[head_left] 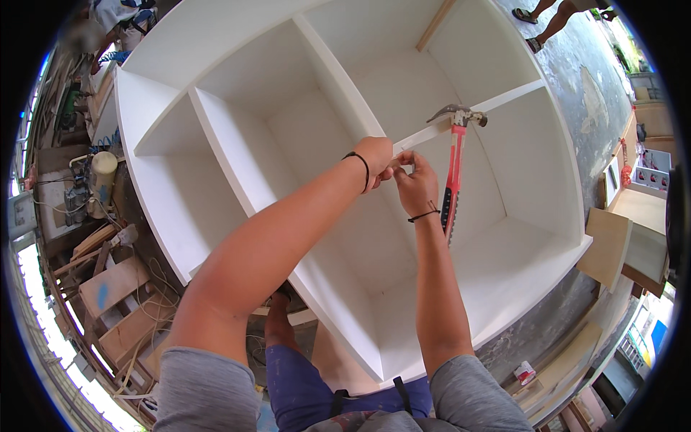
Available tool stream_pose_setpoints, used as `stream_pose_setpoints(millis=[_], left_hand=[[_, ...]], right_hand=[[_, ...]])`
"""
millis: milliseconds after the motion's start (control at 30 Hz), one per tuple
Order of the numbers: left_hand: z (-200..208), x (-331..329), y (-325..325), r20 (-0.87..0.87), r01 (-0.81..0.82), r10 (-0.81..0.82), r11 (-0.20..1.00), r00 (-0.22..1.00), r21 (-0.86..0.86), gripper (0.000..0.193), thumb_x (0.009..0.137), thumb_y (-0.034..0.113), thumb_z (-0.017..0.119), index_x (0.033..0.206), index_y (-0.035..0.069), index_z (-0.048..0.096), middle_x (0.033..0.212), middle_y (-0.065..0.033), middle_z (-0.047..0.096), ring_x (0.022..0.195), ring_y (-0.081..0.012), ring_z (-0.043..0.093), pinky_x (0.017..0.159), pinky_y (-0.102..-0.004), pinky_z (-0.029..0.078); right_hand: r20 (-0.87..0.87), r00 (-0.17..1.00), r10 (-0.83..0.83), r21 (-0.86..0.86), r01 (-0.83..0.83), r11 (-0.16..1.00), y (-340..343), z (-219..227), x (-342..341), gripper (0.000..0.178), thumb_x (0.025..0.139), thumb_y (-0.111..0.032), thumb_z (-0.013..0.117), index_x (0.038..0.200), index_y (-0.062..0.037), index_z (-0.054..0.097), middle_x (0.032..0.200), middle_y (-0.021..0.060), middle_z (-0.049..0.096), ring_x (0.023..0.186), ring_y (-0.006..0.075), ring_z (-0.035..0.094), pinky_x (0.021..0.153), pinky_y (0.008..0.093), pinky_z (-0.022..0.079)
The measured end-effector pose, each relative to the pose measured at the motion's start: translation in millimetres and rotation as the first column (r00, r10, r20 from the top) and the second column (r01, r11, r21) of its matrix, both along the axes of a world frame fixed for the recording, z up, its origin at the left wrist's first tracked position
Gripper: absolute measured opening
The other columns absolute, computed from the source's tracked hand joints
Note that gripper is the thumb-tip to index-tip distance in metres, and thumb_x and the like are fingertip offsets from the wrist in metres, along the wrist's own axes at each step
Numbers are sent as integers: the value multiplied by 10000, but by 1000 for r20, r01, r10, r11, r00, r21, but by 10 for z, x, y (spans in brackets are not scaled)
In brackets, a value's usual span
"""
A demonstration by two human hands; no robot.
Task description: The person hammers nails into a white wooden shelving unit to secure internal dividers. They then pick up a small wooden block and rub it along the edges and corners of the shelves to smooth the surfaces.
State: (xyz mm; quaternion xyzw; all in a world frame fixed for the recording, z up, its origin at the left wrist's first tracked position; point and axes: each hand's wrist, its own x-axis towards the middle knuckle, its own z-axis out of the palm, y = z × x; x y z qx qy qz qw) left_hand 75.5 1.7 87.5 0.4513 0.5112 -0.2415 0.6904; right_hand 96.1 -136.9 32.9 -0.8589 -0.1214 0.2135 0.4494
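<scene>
A large white cabinet carcass (338, 93) with several compartments lies in front of me. My left hand (376, 160) is closed at the junction of two divider boards, fingers curled under. Right beside it, my right hand (417, 186) pinches with thumb and fingertips at the same spot. Whatever lies between the fingers is too small or hidden to name. A claw hammer (453, 162) with a red and black handle rests by its metal head on the cross divider (512, 95). Its handle hangs down just right of my right hand, touched by neither hand.
Boards, cords and scraps (119, 288) crowd the left side, near a cream-coloured cylinder (103, 173). Another person's legs (558, 21) stand at the upper right, and a person (122, 18) is at the upper left. Wood panels (604, 245) lean at the right.
</scene>
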Motion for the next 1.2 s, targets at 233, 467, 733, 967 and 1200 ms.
stream_pose_setpoints(millis=[233, 467, 733, 967, 1200], left_hand=[[-94, -146, -160, 77, -405, 431, 886, 899, -226, 125, 837, 80, 410, 726, 134, 400, 630, 34, 444, 482, -75, 389, 477, -250, 319], [93, -81, -388, 289, -464, 539, 837, 791, -290, 129, 880, 102, 440, 911, 57, 557, 659, 23, 472, 546, -90, 429, 503, -246, 340], [-513, -701, -171, 228, -110, -634, 220, 739, 969, 216, 799, 88, 577, 987, 119, 679, 984, -37, 565, 989, -226, 537, 846, -375, 400], [-588, -696, -186, 328, -129, -591, 353, 737, 927, 181, 808, 102, 599, 948, 145, 705, 1069, -15, 590, 1080, -215, 544, 945, -380, 356], [-463, -400, -193, 207, 101, -306, 750, 929, 654, 160, 818, 124, 521, 852, 125, 678, 1168, -24, 579, 1198, -220, 463, 1091, -449, 197]], right_hand=[[53, 999, 9, 11, -10, 1000, -7, -94, 6, 154, 827, -112, 634, 975, -76, 654, 963, 111, 674, 864, 288, 655, 759, 368, 507], [-309, 951, -29, 190, 91, 977, -88, -257, 147, 168, 852, -99, 573, 981, -51, 671, 931, 110, 688, 829, 227, 655, 747, 346, 504], [-166, 986, 13, 83, 1, 997, -42, -127, 116, 158, 898, -116, 543, 979, -42, 657, 821, 73, 658, 740, 158, 607, 701, 294, 479], [-189, 980, 56, 102, -37, 994, -65, -124, 153, 117, 897, -93, 544, 952, -43, 635, 770, 22, 608, 691, 105, 538, 648, 274, 451], [-171, 985, 31, 63, -20, 998, -13, -63, 143, 110, 888, -92, 557, 941, -34, 634, 750, 14, 594, 661, 96, 524, 611, 271, 438]])
